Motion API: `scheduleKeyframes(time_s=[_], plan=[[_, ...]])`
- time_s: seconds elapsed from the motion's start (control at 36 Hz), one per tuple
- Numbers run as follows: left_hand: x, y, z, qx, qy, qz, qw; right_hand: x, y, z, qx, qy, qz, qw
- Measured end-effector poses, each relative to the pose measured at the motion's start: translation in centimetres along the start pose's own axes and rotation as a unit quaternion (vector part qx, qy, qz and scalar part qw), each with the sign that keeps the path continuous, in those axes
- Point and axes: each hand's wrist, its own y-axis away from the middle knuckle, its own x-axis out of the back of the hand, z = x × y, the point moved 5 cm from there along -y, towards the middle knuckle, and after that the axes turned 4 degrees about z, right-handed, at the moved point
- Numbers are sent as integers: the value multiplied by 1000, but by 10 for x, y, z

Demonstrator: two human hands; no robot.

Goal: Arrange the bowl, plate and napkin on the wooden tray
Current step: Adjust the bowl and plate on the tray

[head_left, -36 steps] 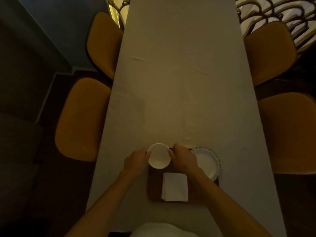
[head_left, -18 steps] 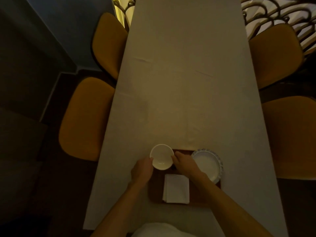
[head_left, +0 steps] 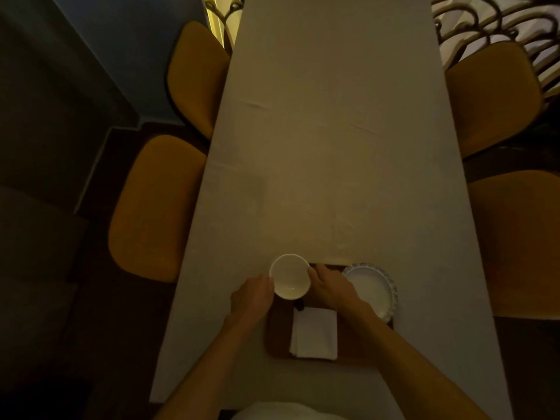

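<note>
both hands cup a white bowl at the tray's far left corner

the left hand (head_left: 253,294) and right hand (head_left: 331,287) grasp the bowl (head_left: 290,276) by its sides, over the wooden tray (head_left: 278,334). the folded napkin (head_left: 314,333) lies on the tray; the plate (head_left: 371,291) overhangs its right edge. dim light hides whether the bowl touches down; the right forearm covers much of the tray. no writing is legible.
</note>
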Motion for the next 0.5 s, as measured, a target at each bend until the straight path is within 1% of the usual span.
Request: scheduleKeyframes(time_s=[0.06, 0.11, 0.22, 0.28, 0.36, 0.5], plan=[[-5, 5, -1, 4, 15, -15, 1000, 2, -4, -5, 23, 15, -10, 1000], [-10, 8, -1, 4, 37, -25, 999, 4, -7, -6, 24, 18, -7, 1000], [-8, 6, 0, 4, 39, -23, 999, -3, -8, -2, 28, 26, -13, 999], [-5, 1, -1, 0, 23, -15, 1000, -6, -3, 0, 28, 7, -9, 1000], [1, -7, -2, 5, 10, 2, 1000, -11, 10, 1, 27, -56, 1, 998], [9, -19, -3, -1, 4, 17, 1000, -20, 22, 2, 16, -74, 10, 997]])
